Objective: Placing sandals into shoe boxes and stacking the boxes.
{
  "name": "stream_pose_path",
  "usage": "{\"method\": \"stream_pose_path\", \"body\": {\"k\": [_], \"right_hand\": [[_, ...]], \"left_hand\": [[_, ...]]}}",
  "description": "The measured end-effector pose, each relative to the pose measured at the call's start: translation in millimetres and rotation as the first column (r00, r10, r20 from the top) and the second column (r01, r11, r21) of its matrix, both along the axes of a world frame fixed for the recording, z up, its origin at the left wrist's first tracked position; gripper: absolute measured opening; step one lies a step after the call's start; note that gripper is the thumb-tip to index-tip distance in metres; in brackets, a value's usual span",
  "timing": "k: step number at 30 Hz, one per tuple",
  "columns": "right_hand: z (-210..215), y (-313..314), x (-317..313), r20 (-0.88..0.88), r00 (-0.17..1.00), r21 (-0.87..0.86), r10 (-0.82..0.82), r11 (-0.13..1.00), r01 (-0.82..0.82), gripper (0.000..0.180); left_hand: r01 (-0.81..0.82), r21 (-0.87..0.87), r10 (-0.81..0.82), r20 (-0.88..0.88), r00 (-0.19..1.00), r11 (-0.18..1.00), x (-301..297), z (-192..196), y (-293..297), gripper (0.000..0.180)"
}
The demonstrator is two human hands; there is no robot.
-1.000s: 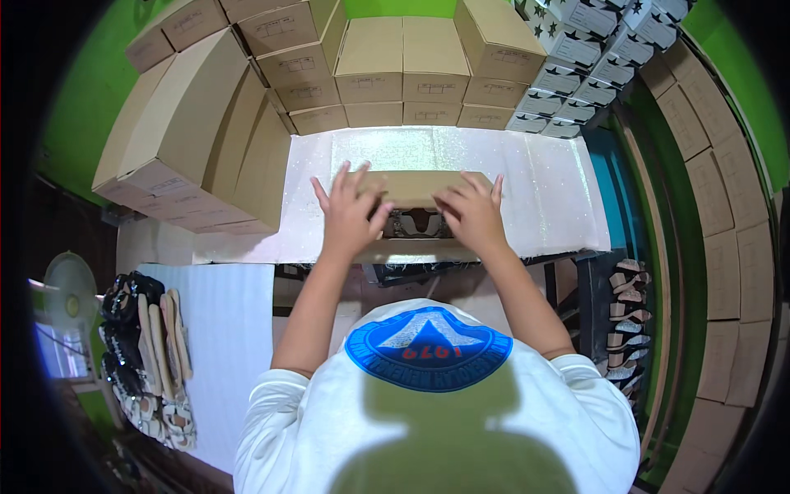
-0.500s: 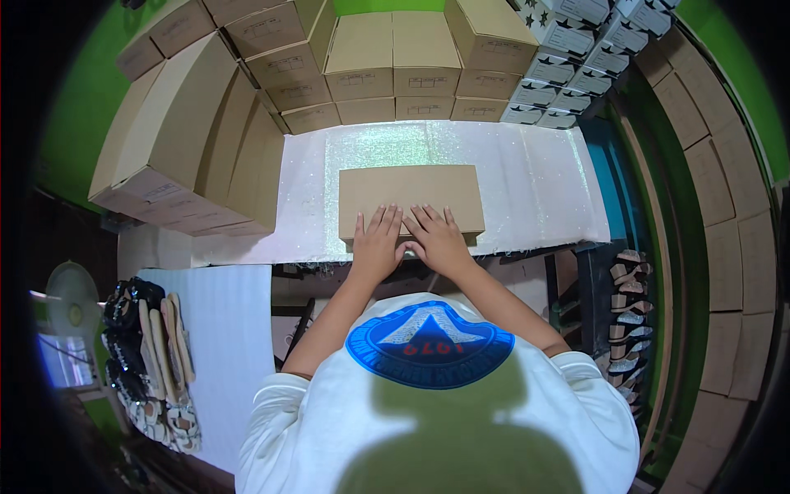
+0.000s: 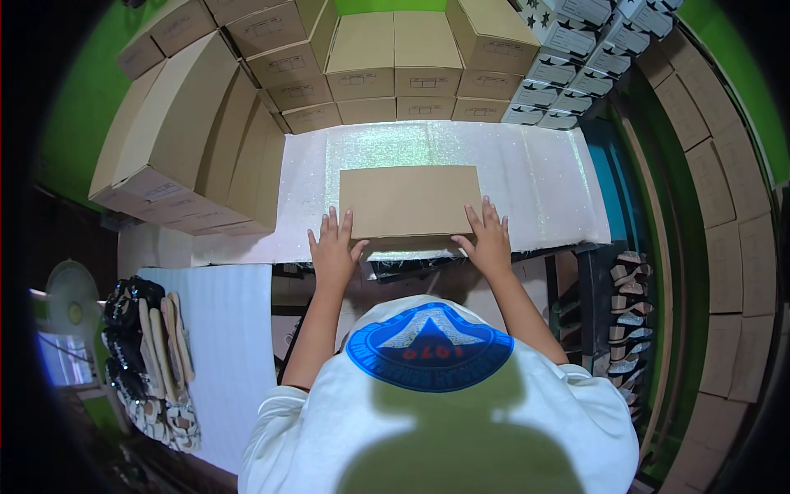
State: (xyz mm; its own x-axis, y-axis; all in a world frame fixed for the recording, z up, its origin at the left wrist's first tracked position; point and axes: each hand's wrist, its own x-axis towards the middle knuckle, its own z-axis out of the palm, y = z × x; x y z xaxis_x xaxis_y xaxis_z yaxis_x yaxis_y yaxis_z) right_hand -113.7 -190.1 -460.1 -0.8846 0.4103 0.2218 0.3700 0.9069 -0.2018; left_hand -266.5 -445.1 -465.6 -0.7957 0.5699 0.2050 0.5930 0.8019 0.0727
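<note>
In front of me a plain brown cardboard box (image 3: 409,198) lies lengthwise on a pale, glittery table covering (image 3: 535,181). At its near left corner is my left hand (image 3: 334,251), fingers apart and pointing away from me, with the thumb by the box's front edge. My right hand (image 3: 489,239) is at the near right corner in much the same pose, its fingers spread along the short side. Neither hand is wrapped around anything. Whether the fingertips press on the box's sides I cannot tell.
Stacked brown boxes (image 3: 359,53) line the table's back, and larger leaning boxes (image 3: 189,140) stand at left. Star-patterned white boxes (image 3: 568,66) rise at the back right. Shoes (image 3: 148,362) lie on a white surface (image 3: 230,354) at lower left; more shoes (image 3: 629,321) line the right.
My hands have parted from the middle of the box's top, the left moving left and the right moving right, out to its two near corners. The box has hardly moved.
</note>
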Motion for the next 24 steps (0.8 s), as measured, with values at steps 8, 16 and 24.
{"method": "stream_pose_path", "body": {"k": [8, 16, 24], "right_hand": [[4, 0, 2, -0.129, 0.991, -0.422, -0.033, 0.906, -0.024, 0.066], [62, 1, -6, -0.101, 0.974, -0.569, -0.202, 0.815, 0.110, 0.054], [41, 10, -41, -0.326, 0.945, 0.015, -0.035, 0.999, 0.042, 0.047]], "left_hand": [[-0.015, 0.104, 0.001, 0.131, 0.991, 0.994, 3, -2, 1, 0.068], [-0.127, 0.387, 0.038, 0.228, 0.973, 0.913, -7, 44, 0, 0.044], [-0.192, 0.287, 0.148, 0.167, 0.975, 0.939, -35, 63, 35, 0.039]]}}
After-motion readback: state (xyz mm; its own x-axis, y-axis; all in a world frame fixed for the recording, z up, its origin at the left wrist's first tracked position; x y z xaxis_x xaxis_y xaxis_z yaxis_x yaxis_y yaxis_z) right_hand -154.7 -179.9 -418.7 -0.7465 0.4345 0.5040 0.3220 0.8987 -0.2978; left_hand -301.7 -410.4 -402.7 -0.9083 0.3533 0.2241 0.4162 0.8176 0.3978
